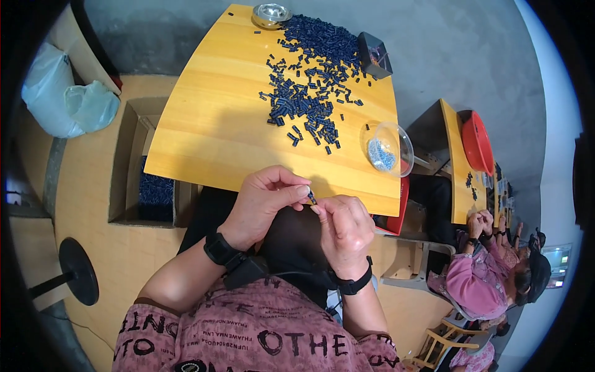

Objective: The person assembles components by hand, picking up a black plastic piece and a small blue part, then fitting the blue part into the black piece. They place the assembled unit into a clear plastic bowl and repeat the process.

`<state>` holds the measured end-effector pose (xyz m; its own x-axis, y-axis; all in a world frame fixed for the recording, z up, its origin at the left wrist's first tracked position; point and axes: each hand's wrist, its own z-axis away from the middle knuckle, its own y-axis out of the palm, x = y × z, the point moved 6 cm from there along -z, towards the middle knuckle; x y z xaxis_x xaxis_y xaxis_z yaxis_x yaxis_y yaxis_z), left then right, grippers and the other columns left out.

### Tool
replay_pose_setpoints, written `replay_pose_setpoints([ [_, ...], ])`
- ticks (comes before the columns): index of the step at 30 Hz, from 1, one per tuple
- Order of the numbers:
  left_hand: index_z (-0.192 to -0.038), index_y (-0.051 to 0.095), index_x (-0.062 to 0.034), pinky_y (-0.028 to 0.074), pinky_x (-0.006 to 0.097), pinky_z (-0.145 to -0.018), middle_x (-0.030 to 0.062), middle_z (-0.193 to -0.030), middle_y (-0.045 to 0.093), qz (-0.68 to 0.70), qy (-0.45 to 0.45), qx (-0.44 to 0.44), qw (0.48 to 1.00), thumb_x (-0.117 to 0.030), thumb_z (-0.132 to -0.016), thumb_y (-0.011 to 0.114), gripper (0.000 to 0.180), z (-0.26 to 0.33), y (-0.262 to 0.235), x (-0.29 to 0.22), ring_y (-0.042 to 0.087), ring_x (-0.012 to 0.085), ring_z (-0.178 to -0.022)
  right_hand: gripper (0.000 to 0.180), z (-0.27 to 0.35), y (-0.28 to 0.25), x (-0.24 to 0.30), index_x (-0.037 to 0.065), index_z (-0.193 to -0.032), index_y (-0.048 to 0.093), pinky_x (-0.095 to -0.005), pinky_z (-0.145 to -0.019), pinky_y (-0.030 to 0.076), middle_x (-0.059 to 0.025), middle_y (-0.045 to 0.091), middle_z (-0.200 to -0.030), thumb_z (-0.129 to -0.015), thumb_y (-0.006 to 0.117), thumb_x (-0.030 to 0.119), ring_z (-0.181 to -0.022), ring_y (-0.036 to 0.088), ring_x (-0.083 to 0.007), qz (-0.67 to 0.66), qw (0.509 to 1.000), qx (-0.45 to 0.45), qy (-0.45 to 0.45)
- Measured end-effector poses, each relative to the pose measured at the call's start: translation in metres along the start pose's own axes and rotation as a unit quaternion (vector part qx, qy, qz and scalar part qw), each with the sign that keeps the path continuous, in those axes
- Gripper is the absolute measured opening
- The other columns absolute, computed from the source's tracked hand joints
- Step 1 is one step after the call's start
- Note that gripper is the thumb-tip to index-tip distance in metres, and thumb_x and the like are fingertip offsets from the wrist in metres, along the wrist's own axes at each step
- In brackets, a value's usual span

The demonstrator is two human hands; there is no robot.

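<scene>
In front of my lap, near the table's front edge, my left hand [266, 201] pinches a small dark blue cylindrical part [312, 198] between thumb and forefinger. My right hand [345, 230] is closed in a pinch at the lower end of this part; whether a second tiny piece sits in those fingers is hidden. Many similar dark blue parts [304, 102] lie loose on the yellow table [211, 105], heaped thickest at its far end. To the right of my hands, a clear plastic bowl [406, 149] holds small pale blue and white pieces.
A round shiny bowl [271, 15] and a dark open box [375, 57] stand at the far end. Left of the table, a cardboard box [133, 204] holds more dark parts. Farther right, a co-worker [480, 270] sits at another table with a red basin [476, 144].
</scene>
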<state>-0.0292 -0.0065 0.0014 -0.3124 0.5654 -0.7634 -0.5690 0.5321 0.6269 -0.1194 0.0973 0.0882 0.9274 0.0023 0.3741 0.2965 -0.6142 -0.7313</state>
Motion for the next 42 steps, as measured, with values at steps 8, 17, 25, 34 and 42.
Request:
replay_pose_setpoints([
  [8, -0.092, 0.065, -0.0007, 0.050, 0.025, -0.068, 0.0054, -0.081, 0.065, -0.012, 0.006, 0.030, 0.999, 0.000, -0.088, 0.066, 0.004, -0.001, -0.002, -0.001, 0.061, 0.0124, -0.072, 0.018, -0.001, 0.005, 0.003, 0.002, -0.086, 0.065, -0.0366, -0.062, 0.049, -0.0114, 0.061, -0.080, -0.072, 0.075, 0.000, -0.072, 0.061, -0.0289, -0.030, 1.000, 0.009, -0.004],
  [17, -0.090, 0.065, -0.0025, 0.050, 0.025, -0.067, 0.0034, -0.082, 0.064, -0.041, 0.008, 0.079, 0.996, 0.000, -0.088, 0.067, 0.004, -0.007, -0.003, -0.009, 0.061, 0.0112, -0.072, 0.018, -0.005, 0.006, 0.003, 0.001, -0.085, 0.066, -0.0346, -0.062, 0.049, -0.0111, 0.062, -0.080, -0.071, 0.076, -0.001, -0.070, 0.061, -0.0278, -0.045, 0.998, -0.020, -0.035],
  [25, -0.099, 0.067, 0.0005, 0.051, 0.024, -0.070, 0.0044, -0.085, 0.066, -0.080, 0.035, 0.061, 0.994, 0.000, -0.089, 0.065, 0.010, -0.019, -0.001, -0.017, 0.062, 0.0110, -0.076, 0.016, -0.010, 0.015, -0.014, 0.002, -0.084, 0.067, -0.0340, -0.061, 0.050, -0.0105, 0.063, -0.078, -0.071, 0.077, 0.000, -0.070, 0.062, -0.0269, -0.059, 0.997, -0.052, -0.026],
  [34, -0.094, 0.069, -0.0005, 0.050, 0.026, -0.069, 0.0063, -0.088, 0.068, -0.317, 0.138, 0.005, 0.938, -0.004, -0.083, 0.070, 0.012, -0.048, -0.019, -0.008, 0.064, 0.0132, -0.077, 0.013, -0.007, 0.057, -0.050, 0.001, -0.081, 0.068, -0.0354, -0.063, 0.050, -0.0113, 0.063, -0.078, -0.072, 0.077, 0.001, -0.071, 0.062, -0.0284, -0.082, 0.995, -0.040, 0.035],
  [42, -0.094, 0.062, -0.0041, 0.047, 0.036, -0.061, 0.0134, -0.078, 0.058, -0.531, 0.338, -0.017, 0.777, 0.001, -0.078, 0.066, 0.018, -0.043, -0.002, -0.016, 0.060, 0.0321, -0.073, 0.011, -0.015, 0.073, -0.072, 0.002, -0.081, 0.070, -0.0334, -0.061, 0.048, -0.0097, 0.060, -0.074, -0.073, 0.077, 0.001, -0.067, 0.059, -0.0253, -0.091, 0.993, 0.034, 0.062],
])
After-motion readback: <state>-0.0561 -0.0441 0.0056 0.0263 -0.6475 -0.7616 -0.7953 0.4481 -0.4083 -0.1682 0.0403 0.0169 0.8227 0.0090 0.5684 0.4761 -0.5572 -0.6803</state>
